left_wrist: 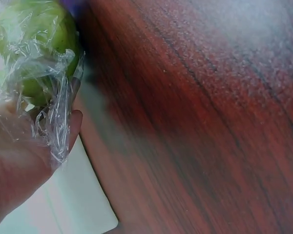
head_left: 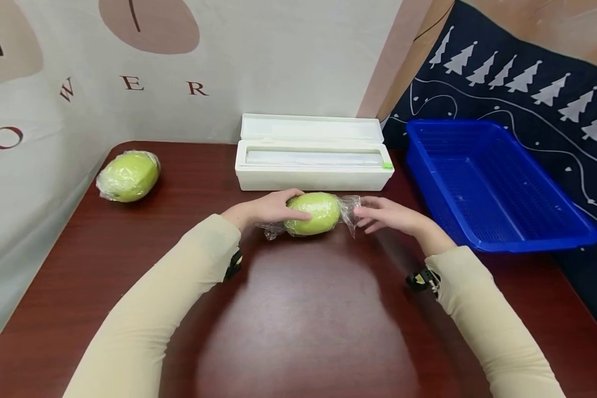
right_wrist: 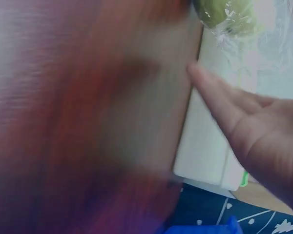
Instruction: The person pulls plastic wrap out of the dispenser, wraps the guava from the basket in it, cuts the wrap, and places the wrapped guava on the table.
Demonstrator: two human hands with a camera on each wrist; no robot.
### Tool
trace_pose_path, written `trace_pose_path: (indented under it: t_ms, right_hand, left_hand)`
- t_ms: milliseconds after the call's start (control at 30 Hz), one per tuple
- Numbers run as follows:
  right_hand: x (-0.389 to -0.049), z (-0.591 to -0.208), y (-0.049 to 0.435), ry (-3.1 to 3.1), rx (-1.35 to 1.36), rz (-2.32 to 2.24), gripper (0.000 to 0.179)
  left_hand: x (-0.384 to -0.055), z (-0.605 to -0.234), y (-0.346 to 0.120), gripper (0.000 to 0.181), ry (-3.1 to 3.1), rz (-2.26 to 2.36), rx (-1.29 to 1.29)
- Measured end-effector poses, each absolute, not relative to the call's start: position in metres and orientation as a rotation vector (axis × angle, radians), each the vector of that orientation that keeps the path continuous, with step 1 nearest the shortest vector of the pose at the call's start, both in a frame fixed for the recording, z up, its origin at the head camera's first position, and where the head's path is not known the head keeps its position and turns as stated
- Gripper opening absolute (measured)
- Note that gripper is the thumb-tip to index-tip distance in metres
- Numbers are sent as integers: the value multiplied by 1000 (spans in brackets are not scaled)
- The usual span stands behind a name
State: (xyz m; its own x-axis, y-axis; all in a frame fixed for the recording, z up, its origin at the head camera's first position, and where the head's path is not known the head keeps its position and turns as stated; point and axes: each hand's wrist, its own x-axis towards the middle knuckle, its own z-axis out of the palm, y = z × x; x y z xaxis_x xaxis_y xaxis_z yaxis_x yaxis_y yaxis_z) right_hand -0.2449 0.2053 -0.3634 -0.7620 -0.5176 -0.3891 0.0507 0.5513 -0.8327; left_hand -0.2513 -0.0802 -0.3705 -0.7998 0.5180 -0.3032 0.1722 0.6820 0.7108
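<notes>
A green oval fruit (head_left: 320, 213) in clear plastic wrap lies in the middle of the table, its exact kind unclear. My left hand (head_left: 268, 209) holds its left side, thumb across the front and fingers behind. Loose film (left_wrist: 61, 119) bunches against that palm in the left wrist view. From the fruit's right end sticks out a crinkled tail of film (head_left: 350, 213). Beside that tail is my right hand (head_left: 388, 214), fingers extended and fingertips near the film; in the right wrist view the hand (right_wrist: 263, 131) shows nothing gripped.
Behind the fruit stands a white cling film box (head_left: 313, 179), lid raised. A blue plastic basket (head_left: 532, 243) is at the right. Another wrapped green fruit (head_left: 129, 176) lies at the far left of the brown table (head_left: 298, 331).
</notes>
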Motion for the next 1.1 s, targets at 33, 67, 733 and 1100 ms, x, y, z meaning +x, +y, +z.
trace_pose_path:
  t_ms: [33, 67, 733, 1100]
  right_hand:
    - [-243, -365, 207, 2151, -383, -1185, 71]
    - [-240, -367, 209, 2146, -405, -1180, 70]
    - [-218, -390, 130, 2979, -1073, -321, 108]
    - [-234, -392, 120, 3141, -1246, -127, 96]
  left_hand:
    - [-252, -371, -81, 70, 2396, 948, 540]
    - [-252, -370, -81, 71, 2388, 949, 548]
    - [-260, -371, -85, 68, 2291, 1012, 547]
    - [-263, -373, -89, 57, 2172, 1095, 548]
